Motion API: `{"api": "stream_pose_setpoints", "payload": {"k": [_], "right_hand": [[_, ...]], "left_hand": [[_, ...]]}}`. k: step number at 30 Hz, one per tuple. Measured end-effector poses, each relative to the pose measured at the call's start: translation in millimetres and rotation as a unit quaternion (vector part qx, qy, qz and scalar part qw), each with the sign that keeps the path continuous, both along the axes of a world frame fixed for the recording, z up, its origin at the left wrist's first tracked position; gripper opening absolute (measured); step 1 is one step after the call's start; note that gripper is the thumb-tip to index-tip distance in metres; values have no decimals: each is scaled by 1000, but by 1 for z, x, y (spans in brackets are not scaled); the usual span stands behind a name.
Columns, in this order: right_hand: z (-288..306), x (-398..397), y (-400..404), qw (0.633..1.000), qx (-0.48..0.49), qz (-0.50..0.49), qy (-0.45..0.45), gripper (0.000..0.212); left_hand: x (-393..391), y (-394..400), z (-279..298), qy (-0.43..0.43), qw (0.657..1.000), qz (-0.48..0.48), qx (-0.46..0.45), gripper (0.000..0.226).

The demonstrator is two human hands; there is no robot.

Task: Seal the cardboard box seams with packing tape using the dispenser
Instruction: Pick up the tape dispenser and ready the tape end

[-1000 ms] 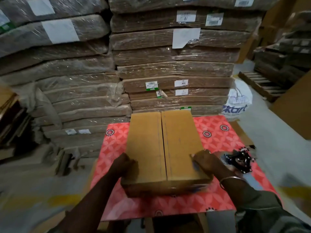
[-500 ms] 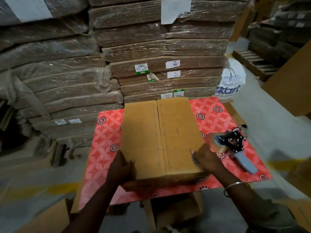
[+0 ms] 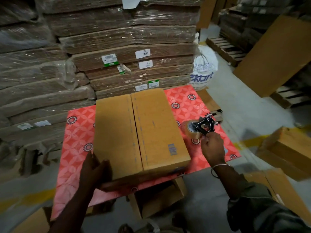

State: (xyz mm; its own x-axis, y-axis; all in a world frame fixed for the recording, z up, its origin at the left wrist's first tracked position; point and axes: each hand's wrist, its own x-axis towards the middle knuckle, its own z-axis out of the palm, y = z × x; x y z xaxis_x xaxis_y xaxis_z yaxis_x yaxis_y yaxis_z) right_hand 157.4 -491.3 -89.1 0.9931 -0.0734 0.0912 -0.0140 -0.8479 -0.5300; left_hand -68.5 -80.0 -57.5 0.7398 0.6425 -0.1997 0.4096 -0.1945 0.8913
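The long brown cardboard box (image 3: 139, 133) lies in the middle of the table with the red flower-pattern cloth (image 3: 77, 132), its long axis running away from the person, and the centre seam between the two closed flaps (image 3: 136, 132) runs the same way, not yet taped as far as I can see. The left hand (image 3: 95, 172) is flat and open against the near left corner of the box and steadies it. The right hand (image 3: 212, 147) is beside the box on its right side, fingers closed around the handle of the black tape dispenser with the brown tape roll (image 3: 198, 129), which stands on the cloth just beside the box wall. So the right hand is the nearer one to the tool, and the seam lies to its left. I judge the next move needs a lift over the box edge. The near end of the box hangs slightly past the table edge; behind it the wrapped cardboard stacks (image 3: 131, 47) stand close, so room is mostly on the right.
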Motion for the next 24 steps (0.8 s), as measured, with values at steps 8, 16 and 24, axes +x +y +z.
{"api": "stream_pose_setpoints", "payload": {"k": [8, 16, 24], "right_hand": [[-36, 18, -50, 974, -158, -35, 161, 71], [-52, 44, -56, 969, -183, 8, 166, 55], [-44, 62, -56, 977, -106, 34, 184, 55]], "left_hand": [[4, -9, 6, 29, 980, -69, 186, 62], [7, -39, -1, 104, 961, -53, 249, 81], [9, -46, 4, 120, 969, -30, 215, 96]]}}
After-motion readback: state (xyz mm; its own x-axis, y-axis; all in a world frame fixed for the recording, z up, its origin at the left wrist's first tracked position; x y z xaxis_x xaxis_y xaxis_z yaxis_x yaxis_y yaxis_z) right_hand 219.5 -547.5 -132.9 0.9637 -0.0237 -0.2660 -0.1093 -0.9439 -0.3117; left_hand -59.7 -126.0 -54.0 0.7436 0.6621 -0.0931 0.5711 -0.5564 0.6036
